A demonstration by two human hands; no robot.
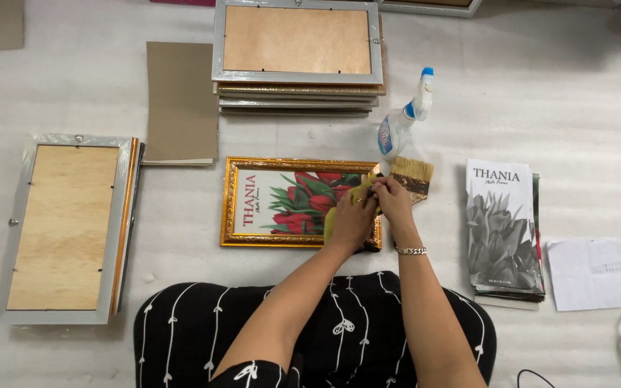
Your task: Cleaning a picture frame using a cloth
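Note:
A gold picture frame (253, 202) with a red tulip print lies face up on the white foam sheet in front of me. My left hand (351, 221) presses a yellow-green cloth (360, 194) onto the frame's right part. My right hand (392, 198) pinches the same cloth at its upper edge, next to the frame's right side. A bracelet is on my right wrist. A flat wide paintbrush (412, 173) lies just beyond my right hand.
A spray bottle (401, 123) lies above the brush. A stack of frames (297, 57) sits at the top centre, brown backing boards (180, 100) to its left, a silver frame face down (66, 226) at left. Printed sheets (501, 223) and white paper (591, 273) lie at right.

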